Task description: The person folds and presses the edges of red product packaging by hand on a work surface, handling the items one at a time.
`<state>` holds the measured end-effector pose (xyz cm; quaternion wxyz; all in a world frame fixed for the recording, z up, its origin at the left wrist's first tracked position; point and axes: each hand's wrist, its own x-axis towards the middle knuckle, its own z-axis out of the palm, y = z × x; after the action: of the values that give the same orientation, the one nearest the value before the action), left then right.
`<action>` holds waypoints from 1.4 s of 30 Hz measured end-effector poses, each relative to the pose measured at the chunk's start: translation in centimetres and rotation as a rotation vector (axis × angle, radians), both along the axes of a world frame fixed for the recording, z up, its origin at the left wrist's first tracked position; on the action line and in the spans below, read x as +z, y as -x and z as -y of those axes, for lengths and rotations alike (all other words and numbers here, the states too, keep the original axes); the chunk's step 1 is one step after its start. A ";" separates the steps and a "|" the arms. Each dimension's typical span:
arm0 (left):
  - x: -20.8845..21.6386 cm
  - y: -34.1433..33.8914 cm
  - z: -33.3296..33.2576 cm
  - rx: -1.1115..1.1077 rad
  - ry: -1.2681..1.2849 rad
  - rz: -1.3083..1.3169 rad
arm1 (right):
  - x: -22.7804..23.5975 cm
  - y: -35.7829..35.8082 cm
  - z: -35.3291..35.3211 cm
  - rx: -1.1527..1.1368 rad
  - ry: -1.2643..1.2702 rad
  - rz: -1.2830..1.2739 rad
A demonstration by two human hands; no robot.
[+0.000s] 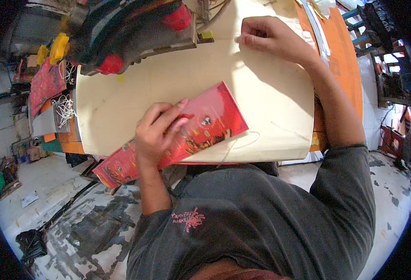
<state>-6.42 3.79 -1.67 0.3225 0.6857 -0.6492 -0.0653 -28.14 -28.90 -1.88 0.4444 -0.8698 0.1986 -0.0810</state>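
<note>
Across the near edge of the cream, smooth-covered worktop (275, 102) lies a long, flat, glossy red printed piece (219, 112), slanting from near left to the middle, its near-left end jutting past the edge. The left hand (156, 133) rests over its middle, fingers partly spread and bent on the printed face; whether they pinch it or only press, I cannot tell. At the far right, the right hand (266, 35) is loosely curled above or on the worktop, apart from the red piece; its palm is hidden, so I cannot tell whether it holds anything. A thin, pale, looped cord (257, 136) lies just beside the piece's right end.

To handle the piece well, I would keep the left fingers flat and light so the glossy face does not crease, support the overhanging end, and keep the cord from catching underneath.
</note>
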 end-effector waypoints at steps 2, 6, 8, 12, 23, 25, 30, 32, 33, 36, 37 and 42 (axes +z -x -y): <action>0.1 -0.3 -0.2 0.073 -0.023 0.004 | 1.4 0.3 -0.2 0.222 0.029 -0.122; 0.7 -0.8 0.3 0.132 0.031 0.036 | 3.6 1.4 -3.3 0.512 0.068 -0.250; 0.4 -0.9 0.5 0.130 0.066 0.026 | 4.7 2.0 -5.9 0.477 0.137 -0.354; 0.4 -1.0 0.7 0.126 0.079 0.040 | 5.5 2.9 -10.7 0.540 0.319 -0.417; 0.3 -1.1 0.7 0.135 0.088 0.019 | 2.0 6.3 -21.3 0.167 0.481 0.023; 0.5 -1.1 0.6 0.138 0.058 0.003 | 1.5 6.4 -22.1 0.219 0.560 0.084; 0.3 -1.2 0.5 0.122 0.088 0.014 | 1.7 8.0 -21.5 0.346 0.512 0.056; 0.2 -1.1 0.5 0.116 0.114 0.014 | 2.2 9.4 -20.4 0.314 0.427 0.097; 0.3 -1.1 0.4 0.116 0.125 0.009 | 2.6 10.3 -19.9 0.298 0.384 0.117; 0.4 -0.9 0.1 0.144 0.148 -0.004 | 8.1 12.8 -17.4 0.377 0.177 -0.328; 0.6 -0.7 0.2 0.148 0.154 -0.011 | 8.1 13.4 -17.1 0.283 0.167 -0.230; 1.8 -0.2 0.6 0.108 0.188 -0.009 | 6.5 12.5 -17.1 -0.010 0.382 -0.023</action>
<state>-6.24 3.14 0.09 0.3914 0.6861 -0.6132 0.0105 -40.60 -11.82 4.62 0.2684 -0.9383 0.1889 -0.1093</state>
